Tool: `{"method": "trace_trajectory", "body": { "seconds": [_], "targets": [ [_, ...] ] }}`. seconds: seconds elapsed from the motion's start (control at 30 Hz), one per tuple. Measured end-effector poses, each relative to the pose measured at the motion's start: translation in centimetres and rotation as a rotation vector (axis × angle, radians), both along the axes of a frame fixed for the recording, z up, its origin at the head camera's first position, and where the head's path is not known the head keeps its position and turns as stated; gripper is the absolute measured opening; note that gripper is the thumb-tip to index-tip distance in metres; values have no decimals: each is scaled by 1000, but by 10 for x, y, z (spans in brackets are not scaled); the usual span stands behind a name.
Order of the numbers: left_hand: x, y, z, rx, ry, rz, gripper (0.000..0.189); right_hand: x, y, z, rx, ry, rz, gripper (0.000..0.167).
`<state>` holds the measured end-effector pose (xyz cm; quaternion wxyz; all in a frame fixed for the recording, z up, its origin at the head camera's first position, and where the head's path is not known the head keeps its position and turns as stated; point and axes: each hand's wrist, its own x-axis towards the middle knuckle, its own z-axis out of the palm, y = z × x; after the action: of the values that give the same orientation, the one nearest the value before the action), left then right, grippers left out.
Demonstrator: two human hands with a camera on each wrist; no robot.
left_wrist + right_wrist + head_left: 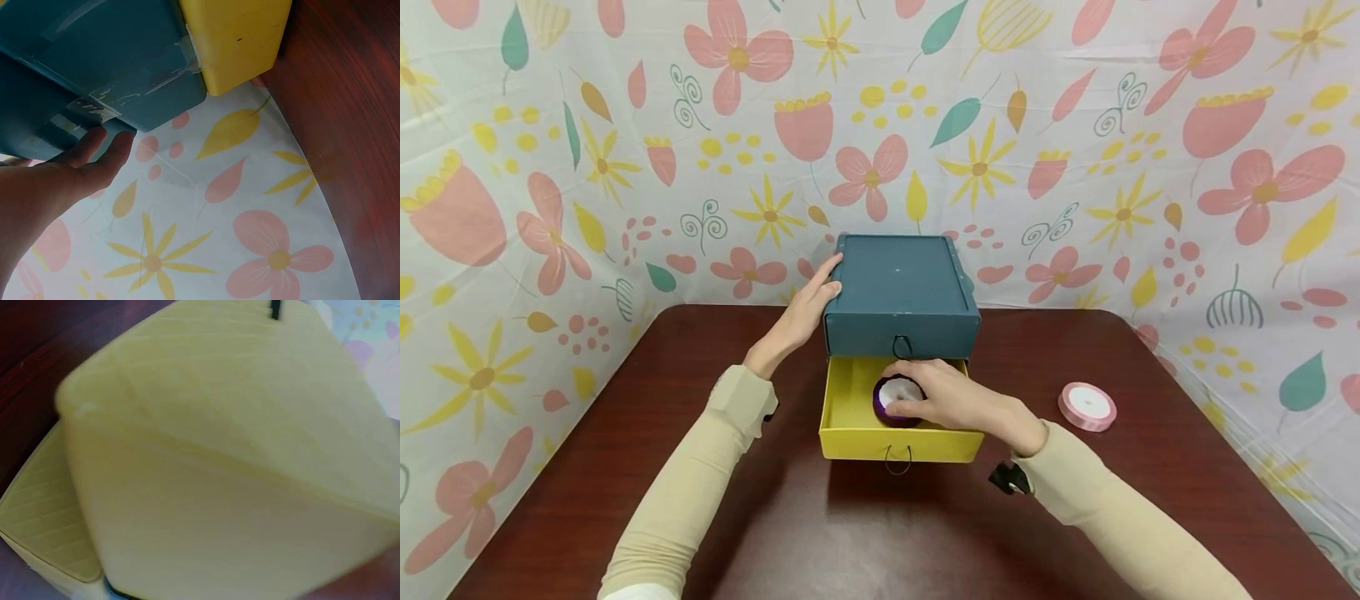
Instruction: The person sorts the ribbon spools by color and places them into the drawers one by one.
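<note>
A dark blue box unit point(898, 283) stands on the table, its lower yellow drawer point(865, 444) pulled out toward me. My left hand point(801, 317) rests against the unit's left side with its fingers extended. In the left wrist view, the fingertips point(119, 147) meet the blue wall near a strip of clear tape. Inside the drawer my right hand point(951, 396) holds a purple ribbon roll point(887, 414) with a white core, thumb on the near side and fingers on the far side. Blurred yellow surfaces point(219, 381) fill most of the right wrist view, where that hand is hidden.
A pink ribbon roll point(1087, 407) lies on the dark red-brown table point(1052, 358), to the right of the drawer. Black loops point(902, 343) serve as pulls on the drawer fronts. A flower-printed cloth point(1037, 167) hangs behind the table and along its sides.
</note>
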<state>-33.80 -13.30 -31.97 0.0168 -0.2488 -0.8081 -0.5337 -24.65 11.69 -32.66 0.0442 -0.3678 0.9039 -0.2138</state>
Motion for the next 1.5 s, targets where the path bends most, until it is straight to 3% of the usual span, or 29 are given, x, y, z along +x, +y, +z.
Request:
{"method": "trace_trajectory", "body": {
  "seconds": [0.1, 0.33, 0.47, 0.57, 0.63, 0.7, 0.87, 0.97, 1.1, 1.2, 1.33, 1.5],
  "targets": [
    [0, 0, 0, 2, -8, -8, 60, 9, 6, 5, -62, 3, 10, 42],
    [2, 0, 3, 11, -15, -10, 58, 41, 15, 17, -210, 147, 23, 33],
    [2, 0, 2, -7, -14, 2, 59, 59, 15, 14, -367, 211, 106, 24],
    [1, 1, 2, -13, -14, 5, 60, 72, 12, 9, -452, 176, 200, 15],
    [1, 1, 2, -6, -13, -2, 60, 80, 10, 3, -473, 90, 243, 11],
    [1, 1, 2, 3, -12, -10, 60, 86, 7, -4, -486, -62, 292, 11],
    [0, 0, 1, 2, -12, -9, 59, 90, 3, -35, -464, -568, 361, 23],
    [0, 0, 1, -2, -16, -10, 58, 86, 1, -55, -445, -814, 303, 37],
    [6, 0, 6, 8, -38, -28, 58, 80, -2, -71, -501, -1055, 141, 55],
    [17, 2, 15, 10, -59, -42, 59, 79, -2, -77, -581, -1170, 69, 63],
    [27, 4, 23, 1, -59, -49, 60, 78, -2, -79, -684, -1218, 52, 61],
    [15, 3, 14, 18, -54, -50, 59, 77, -3, -77, -790, -1229, 44, 48]
  ]
}}
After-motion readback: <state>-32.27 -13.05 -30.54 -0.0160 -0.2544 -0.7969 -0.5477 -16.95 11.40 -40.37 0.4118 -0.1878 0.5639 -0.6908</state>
